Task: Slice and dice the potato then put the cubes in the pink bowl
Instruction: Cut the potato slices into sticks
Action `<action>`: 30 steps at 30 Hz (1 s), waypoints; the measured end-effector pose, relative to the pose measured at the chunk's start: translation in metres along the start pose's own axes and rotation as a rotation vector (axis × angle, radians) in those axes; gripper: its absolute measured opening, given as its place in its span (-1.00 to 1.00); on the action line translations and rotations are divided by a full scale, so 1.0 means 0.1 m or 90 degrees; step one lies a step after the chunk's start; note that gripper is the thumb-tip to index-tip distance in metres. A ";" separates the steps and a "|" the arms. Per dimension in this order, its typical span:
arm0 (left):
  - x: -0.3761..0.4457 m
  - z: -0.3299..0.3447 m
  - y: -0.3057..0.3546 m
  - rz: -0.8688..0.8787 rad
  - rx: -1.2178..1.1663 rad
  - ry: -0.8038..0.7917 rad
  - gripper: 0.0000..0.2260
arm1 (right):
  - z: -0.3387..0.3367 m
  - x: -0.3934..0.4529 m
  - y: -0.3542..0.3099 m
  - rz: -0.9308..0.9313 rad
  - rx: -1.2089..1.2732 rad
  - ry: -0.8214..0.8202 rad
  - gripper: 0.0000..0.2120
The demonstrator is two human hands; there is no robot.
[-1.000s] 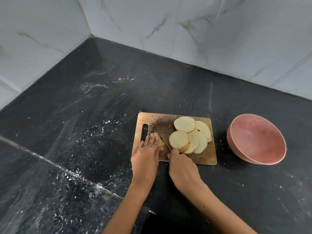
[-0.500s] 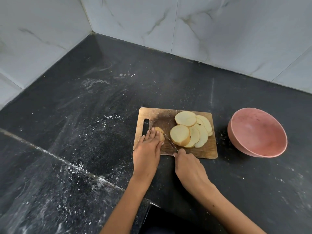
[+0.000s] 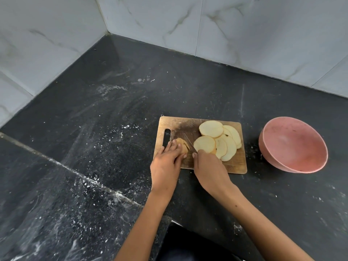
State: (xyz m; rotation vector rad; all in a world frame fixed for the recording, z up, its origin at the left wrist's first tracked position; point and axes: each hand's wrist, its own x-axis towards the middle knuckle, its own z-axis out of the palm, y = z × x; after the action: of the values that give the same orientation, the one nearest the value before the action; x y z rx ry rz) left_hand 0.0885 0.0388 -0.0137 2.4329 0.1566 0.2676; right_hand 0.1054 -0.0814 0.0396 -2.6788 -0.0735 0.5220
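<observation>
Since a second ago, another thin slice has come off the potato end [image 3: 181, 146] on the cutting board [image 3: 233, 165]. Left hand [image 3: 166, 164] pins this small, slippery stub with straight fingers; right hand [image 3: 211, 170] grips the knife [image 3: 190, 143]. Firm slices [image 3: 216, 142] lie right; the pink bowl [image 3: 293, 146] waits.

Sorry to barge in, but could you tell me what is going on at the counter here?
A person is slicing a potato on a wooden cutting board. The left hand holds down the small potato end piece, while the right hand grips a knife with its blade between that piece and the cut slices. A pile of round potato slices lies on the board's right side. Nothing is diced yet, and the pink bowl beside the board holds no potato.
</observation>
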 end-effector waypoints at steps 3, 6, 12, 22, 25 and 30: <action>0.00 -0.01 0.01 -0.004 0.003 -0.009 -0.74 | 0.01 0.01 0.00 -0.003 -0.022 0.007 -0.72; 0.00 -0.01 0.00 -0.010 0.003 -0.012 -0.74 | 0.04 -0.01 0.01 -0.001 -0.039 0.005 -0.72; 0.01 -0.01 0.00 -0.015 -0.004 -0.023 -0.74 | 0.07 -0.03 -0.03 -0.001 -0.074 -0.004 -0.74; 0.01 -0.03 -0.01 0.000 0.012 -0.048 -0.73 | 0.10 -0.12 0.00 0.039 -0.068 -0.035 -0.77; 0.00 -0.04 0.00 -0.002 0.023 -0.058 -0.71 | 0.08 -0.04 -0.02 0.015 -0.025 0.007 -0.75; 0.01 -0.05 -0.02 0.001 0.022 -0.067 -0.69 | 0.04 -0.03 0.00 -0.002 -0.020 0.013 -0.75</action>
State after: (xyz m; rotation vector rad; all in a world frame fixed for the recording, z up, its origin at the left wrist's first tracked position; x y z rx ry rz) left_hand 0.0882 0.0435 -0.0116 2.4747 0.1126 0.1378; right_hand 0.1007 -0.0798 0.0374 -2.7141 -0.0817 0.4960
